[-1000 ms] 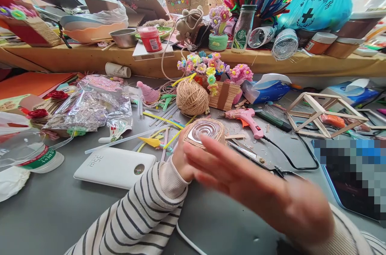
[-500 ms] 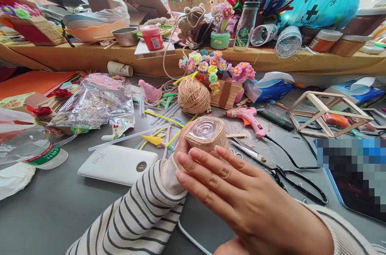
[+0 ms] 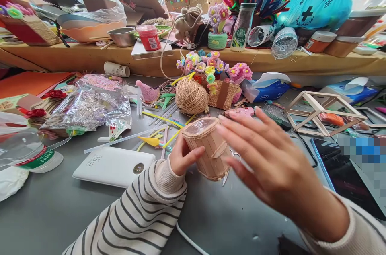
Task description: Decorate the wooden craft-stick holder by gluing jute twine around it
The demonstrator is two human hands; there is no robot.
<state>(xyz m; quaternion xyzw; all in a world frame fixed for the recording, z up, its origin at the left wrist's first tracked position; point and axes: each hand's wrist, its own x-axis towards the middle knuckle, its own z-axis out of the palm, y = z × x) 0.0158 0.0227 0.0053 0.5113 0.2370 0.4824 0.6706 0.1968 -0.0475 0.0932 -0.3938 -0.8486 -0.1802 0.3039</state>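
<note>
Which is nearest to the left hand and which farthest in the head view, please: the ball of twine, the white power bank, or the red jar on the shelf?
From the left hand, which holds the stick-covered cup:
1. White power bank, just to its left on the table.
2. Ball of twine, behind it; close to the power bank in rank.
3. Red jar, far back on the wooden shelf.

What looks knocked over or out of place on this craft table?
On the wooden shelf, two clear bottles lie on their sides beside an upright glass bottle. The left hand holds a stick-covered cup tilted and upside down.
</note>
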